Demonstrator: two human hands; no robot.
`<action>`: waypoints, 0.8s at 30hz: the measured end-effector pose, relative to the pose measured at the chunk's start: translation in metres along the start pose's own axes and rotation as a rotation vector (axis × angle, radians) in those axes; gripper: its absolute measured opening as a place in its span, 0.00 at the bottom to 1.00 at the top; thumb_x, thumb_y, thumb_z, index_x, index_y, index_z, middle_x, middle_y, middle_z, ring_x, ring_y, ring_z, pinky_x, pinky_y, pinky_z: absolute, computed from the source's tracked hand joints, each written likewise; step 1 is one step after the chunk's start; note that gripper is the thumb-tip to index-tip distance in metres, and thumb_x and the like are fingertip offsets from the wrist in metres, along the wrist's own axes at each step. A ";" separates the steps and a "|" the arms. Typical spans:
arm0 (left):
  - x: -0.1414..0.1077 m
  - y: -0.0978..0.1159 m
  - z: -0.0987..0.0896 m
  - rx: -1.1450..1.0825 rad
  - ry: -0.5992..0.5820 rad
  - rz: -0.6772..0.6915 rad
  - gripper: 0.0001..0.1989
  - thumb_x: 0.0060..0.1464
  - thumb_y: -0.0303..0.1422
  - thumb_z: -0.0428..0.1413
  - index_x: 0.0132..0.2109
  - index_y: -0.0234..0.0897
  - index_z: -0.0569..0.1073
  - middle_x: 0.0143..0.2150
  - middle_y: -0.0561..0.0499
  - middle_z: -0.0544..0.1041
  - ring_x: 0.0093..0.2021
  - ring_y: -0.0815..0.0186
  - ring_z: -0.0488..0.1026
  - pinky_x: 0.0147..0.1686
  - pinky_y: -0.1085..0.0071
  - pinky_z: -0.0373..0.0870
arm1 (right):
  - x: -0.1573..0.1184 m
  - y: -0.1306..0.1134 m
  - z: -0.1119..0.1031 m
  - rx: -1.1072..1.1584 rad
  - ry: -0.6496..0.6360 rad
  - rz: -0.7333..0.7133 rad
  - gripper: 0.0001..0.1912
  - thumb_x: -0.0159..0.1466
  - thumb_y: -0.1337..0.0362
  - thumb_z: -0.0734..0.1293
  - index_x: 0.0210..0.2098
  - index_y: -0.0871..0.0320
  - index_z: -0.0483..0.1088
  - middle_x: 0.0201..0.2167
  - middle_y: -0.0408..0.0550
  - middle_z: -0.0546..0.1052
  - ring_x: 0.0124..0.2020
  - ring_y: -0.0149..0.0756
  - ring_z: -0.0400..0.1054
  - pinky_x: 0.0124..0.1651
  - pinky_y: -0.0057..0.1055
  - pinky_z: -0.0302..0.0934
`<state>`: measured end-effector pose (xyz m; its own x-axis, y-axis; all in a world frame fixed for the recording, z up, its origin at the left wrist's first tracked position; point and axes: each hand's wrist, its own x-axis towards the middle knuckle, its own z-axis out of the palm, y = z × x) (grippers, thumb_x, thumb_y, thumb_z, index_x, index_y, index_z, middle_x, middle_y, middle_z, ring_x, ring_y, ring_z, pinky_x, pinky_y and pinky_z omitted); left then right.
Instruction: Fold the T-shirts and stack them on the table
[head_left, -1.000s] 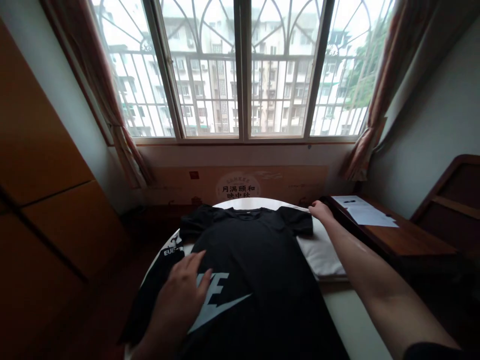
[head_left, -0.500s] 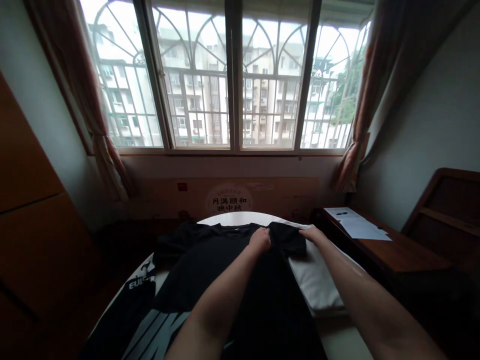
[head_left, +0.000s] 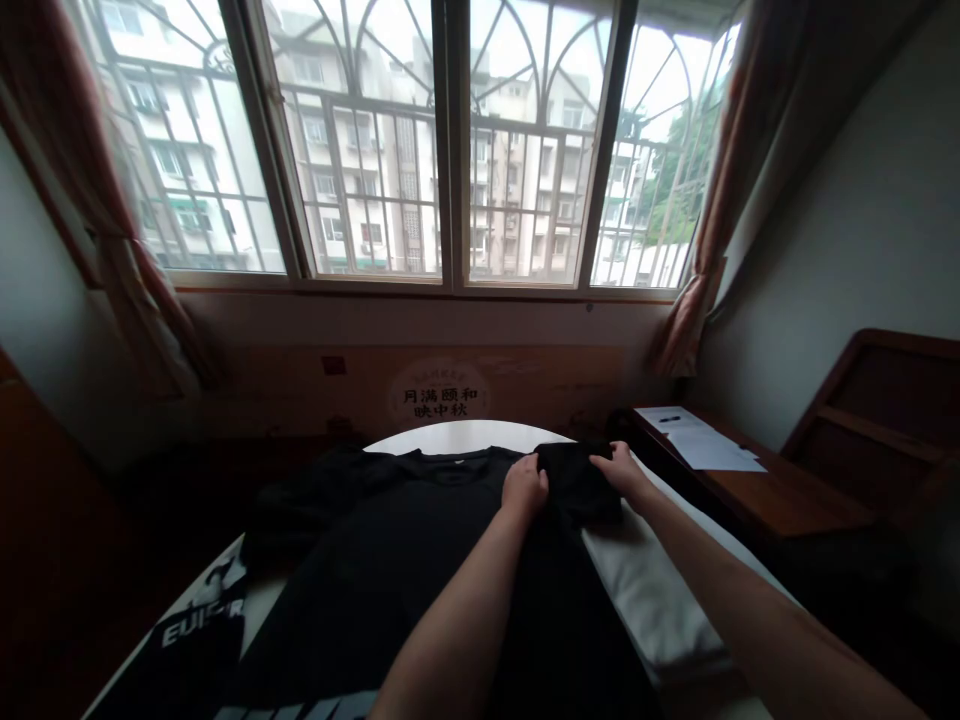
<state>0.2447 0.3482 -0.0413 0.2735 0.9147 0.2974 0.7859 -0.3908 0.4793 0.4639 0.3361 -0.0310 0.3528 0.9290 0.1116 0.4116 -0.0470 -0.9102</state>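
Beyond the far edge of the white bench (head_left: 465, 436) runs a wide window (head_left: 450, 150) of 4 panes, with metal bars outside and 2 tied curtains at its sides. On the bench, a black T-shirt (head_left: 390, 560) lies spread, its collar near the rounded far edge and its body running toward the near side, where the picture cuts off a pale print. Low behind the far edge is a printed panel (head_left: 439, 400) with 2 rows of dark characters. Past the right edge stands a wooden side table (head_left: 810, 495). Near the left edge, beside the shirt, lies a dark garment (head_left: 191, 640) with white lettering. Toward the right edge, a folded white cloth (head_left: 652, 600) lies partly under the shirt. White sheets (head_left: 701, 440) rest on the side table. Close to the far edge, the left hand (head_left: 525, 488) has its grip curled closed on the shirt near the shoulder, while the right hand (head_left: 621, 472), toward the right edge, pinches the short sleeve near its outer end.
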 end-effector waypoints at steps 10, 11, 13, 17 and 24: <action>0.001 0.009 -0.003 0.066 -0.036 0.081 0.28 0.67 0.37 0.42 0.67 0.25 0.63 0.68 0.36 0.64 0.69 0.54 0.59 0.69 0.60 0.53 | -0.025 -0.018 -0.012 -0.161 -0.141 -0.229 0.28 0.56 0.72 0.59 0.55 0.60 0.74 0.53 0.51 0.78 0.54 0.39 0.72 0.62 0.37 0.64; 0.001 0.009 -0.003 0.072 -0.048 0.084 0.29 0.67 0.38 0.42 0.68 0.25 0.62 0.69 0.36 0.63 0.70 0.54 0.58 0.69 0.59 0.53 | -0.023 -0.019 -0.013 -0.169 -0.118 -0.216 0.30 0.57 0.72 0.59 0.57 0.61 0.73 0.55 0.51 0.77 0.54 0.38 0.73 0.61 0.36 0.65; 0.001 0.009 -0.001 0.084 -0.081 0.089 0.30 0.67 0.41 0.41 0.69 0.26 0.60 0.70 0.36 0.61 0.71 0.53 0.56 0.69 0.57 0.53 | -0.019 -0.019 -0.015 -0.196 -0.096 -0.202 0.33 0.57 0.74 0.58 0.62 0.63 0.69 0.57 0.53 0.75 0.55 0.38 0.72 0.60 0.35 0.65; 0.000 0.008 0.001 0.102 -0.150 0.101 0.36 0.66 0.49 0.40 0.72 0.29 0.54 0.73 0.36 0.54 0.73 0.51 0.50 0.68 0.48 0.52 | -0.021 -0.015 -0.016 -0.320 -0.056 -0.183 0.37 0.55 0.77 0.57 0.65 0.66 0.64 0.62 0.57 0.70 0.61 0.42 0.67 0.65 0.37 0.59; -0.004 0.021 -0.006 0.132 -0.152 0.255 0.39 0.64 0.53 0.41 0.73 0.31 0.50 0.76 0.40 0.44 0.75 0.53 0.39 0.71 0.49 0.38 | -0.050 -0.020 -0.022 -0.905 0.017 -0.267 0.32 0.65 0.72 0.58 0.67 0.54 0.62 0.62 0.59 0.68 0.56 0.52 0.69 0.57 0.44 0.64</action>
<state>0.2569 0.3355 -0.0274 0.5428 0.7977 0.2628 0.7439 -0.6018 0.2906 0.4565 0.2821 -0.0099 0.1622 0.9450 0.2840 0.9742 -0.1076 -0.1985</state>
